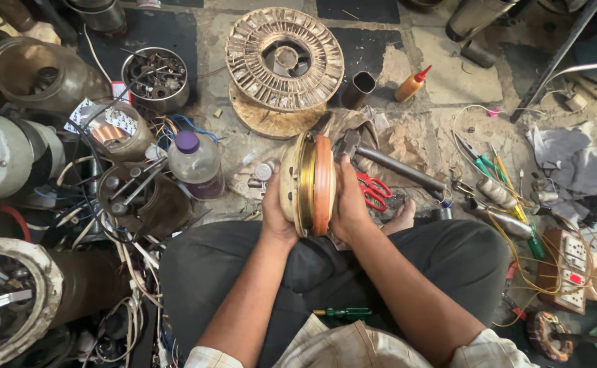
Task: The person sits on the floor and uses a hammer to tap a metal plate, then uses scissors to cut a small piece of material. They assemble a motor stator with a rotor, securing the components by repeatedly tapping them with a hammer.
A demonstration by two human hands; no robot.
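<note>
I hold a round motor part point(306, 182) on edge over my lap, seen from its rim: a cream housing, a brass-coloured ring and an orange-brown coil band. My left hand point(276, 211) presses against its cream side. On the coil side my right hand point(348, 204) grips it, fingers pointing away from me. The part stands upright between both palms, above my dark trousers point(312, 272).
Red-handled scissors point(374, 191) and a dark metal rod point(400, 170) lie right of my hands. A plastic bottle with a purple cap point(195, 163), a wound stator disc point(285, 58), tins of parts point(155, 78), pliers point(482, 163), a socket board point(571, 269) and a green screwdriver point(346, 313) surround me.
</note>
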